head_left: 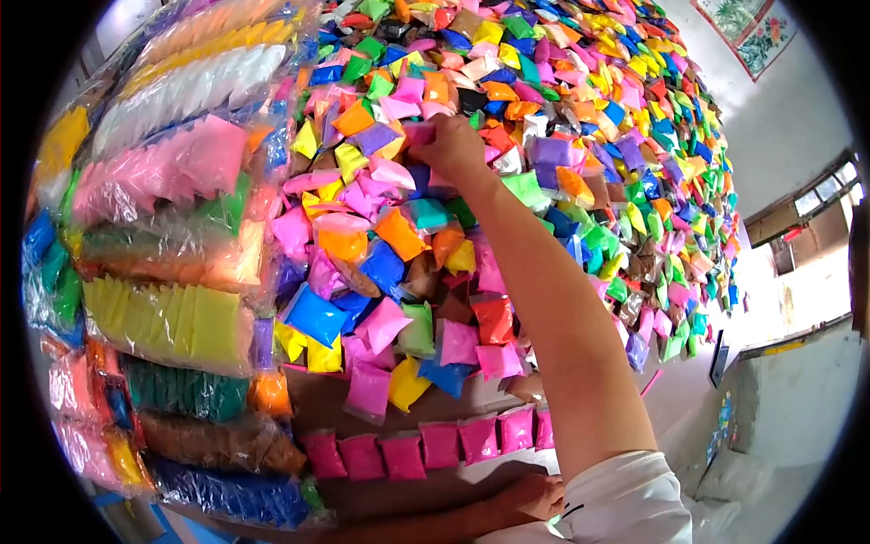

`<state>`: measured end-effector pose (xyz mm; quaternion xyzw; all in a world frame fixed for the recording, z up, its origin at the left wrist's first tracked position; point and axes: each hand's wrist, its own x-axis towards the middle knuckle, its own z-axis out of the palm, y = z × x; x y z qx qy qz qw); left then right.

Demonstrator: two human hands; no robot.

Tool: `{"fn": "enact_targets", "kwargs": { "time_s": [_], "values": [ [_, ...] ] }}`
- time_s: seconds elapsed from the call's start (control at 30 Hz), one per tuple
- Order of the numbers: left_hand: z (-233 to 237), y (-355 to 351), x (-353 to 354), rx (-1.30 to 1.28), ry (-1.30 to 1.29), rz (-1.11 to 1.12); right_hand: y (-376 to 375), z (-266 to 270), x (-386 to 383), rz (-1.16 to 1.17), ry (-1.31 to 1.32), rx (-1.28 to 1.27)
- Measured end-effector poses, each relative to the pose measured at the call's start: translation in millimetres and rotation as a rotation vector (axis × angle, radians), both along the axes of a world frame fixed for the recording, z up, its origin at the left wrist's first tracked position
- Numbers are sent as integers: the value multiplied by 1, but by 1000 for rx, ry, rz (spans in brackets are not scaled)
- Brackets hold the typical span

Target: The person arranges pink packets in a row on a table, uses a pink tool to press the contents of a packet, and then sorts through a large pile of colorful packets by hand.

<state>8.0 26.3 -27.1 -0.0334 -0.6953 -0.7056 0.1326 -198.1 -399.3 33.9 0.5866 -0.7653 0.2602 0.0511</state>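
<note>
My right hand (451,150) reaches far into a large heap of small, coloured, sealed packets. Its fingers are pinched around a dark pink packet (419,134), partly covered by the fingertips. A purple packet (376,138) and a yellow packet (351,161) lie just left of it. Low in the view, my left hand (533,499) is curled near the white sleeve; whatever it holds, if anything, is hidden. Above that hand, several magenta packets (402,455) stand side by side in a row on the brown table surface (362,497), partly hidden by my right forearm.
Large clear bags of same-coloured packets are stacked on the left, including pink (163,172), yellow-green (168,322) and dark blue (231,492) ones. The heap (634,181) spreads to the back and right. A white wall (797,91) and a window (825,189) are at the right.
</note>
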Motion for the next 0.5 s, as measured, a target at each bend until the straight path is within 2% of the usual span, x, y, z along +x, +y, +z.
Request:
{"fn": "enact_targets", "kwargs": {
  "time_s": [0.07, 0.17, 0.23, 0.3, 0.37, 0.5],
  "values": [
    [2, -4, 0, 2, 9, 4, 4, 9, -11, 38, -226, -64],
    [0, 6, -1, -38, -34, 65, 54, 52, -6, 179, -383, -158],
    [1, 9, -1, -89, -78, 52, 102, 69, -6, 293, -746, -62],
    [7, 0, -1, -125, -136, -11, 166, 88, -1, 332, -897, 64],
    [8, 1, -2, -132, -149, 37, 225, 95, 0, 219, -1090, 143],
    [13, -16, -5, 12, -133, -10, 329, 74, 3, 160, -1204, -76]
  ]
}}
